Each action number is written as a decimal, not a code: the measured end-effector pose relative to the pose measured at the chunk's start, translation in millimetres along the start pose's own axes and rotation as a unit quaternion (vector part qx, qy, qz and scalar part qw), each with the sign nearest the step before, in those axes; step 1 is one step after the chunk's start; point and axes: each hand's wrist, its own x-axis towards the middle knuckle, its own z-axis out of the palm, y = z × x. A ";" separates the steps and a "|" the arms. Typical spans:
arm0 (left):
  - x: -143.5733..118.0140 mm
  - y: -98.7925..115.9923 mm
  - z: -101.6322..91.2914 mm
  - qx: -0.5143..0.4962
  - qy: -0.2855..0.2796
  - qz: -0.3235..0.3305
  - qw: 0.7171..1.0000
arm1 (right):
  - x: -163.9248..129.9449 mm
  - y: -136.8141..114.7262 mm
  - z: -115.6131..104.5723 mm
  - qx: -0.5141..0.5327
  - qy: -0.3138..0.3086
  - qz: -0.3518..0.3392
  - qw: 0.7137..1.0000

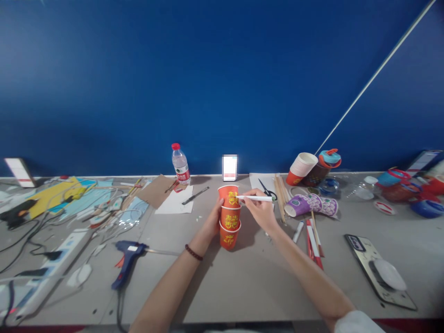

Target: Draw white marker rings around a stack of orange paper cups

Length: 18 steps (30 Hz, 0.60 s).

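Stack of three red paper cups (229,216) stood upright at table (243,286) centre, long axis vertical. Left hand (212,221) wrapped stack's left side, fingers closed on it. Right hand (261,212) pinched white pen (255,198); pen lay horizontal, tip pointing left, touching top cup's right wall. Blue glue gun (126,260) lay well apart, to left.

Both forearms were bare; the left hand (212,221) had a dark beaded bracelet (193,252) around its wrist, toward 7 o'clock; the right hand (261,212) wore nothing; a white sleeve edge (357,322) showed at 5 o'clock.
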 end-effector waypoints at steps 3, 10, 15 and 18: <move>0.7 -0.8 -1.5 -0.003 0.002 -0.004 1.000 | 0.5 2.0 -1.1 -0.010 -0.005 -0.011 1.000; 2.6 -0.5 -3.4 -0.013 -0.002 -0.032 0.999 | 1.4 7.3 -2.0 -0.026 -0.004 -0.025 0.999; 0.9 1.4 -0.3 -0.011 -0.001 -0.025 1.000 | 1.2 6.7 -2.6 -0.037 -0.009 -0.030 0.999; -0.2 2.1 0.6 -0.004 0.008 -0.021 1.000 | 2.0 9.4 -3.2 -0.035 -0.013 -0.025 0.999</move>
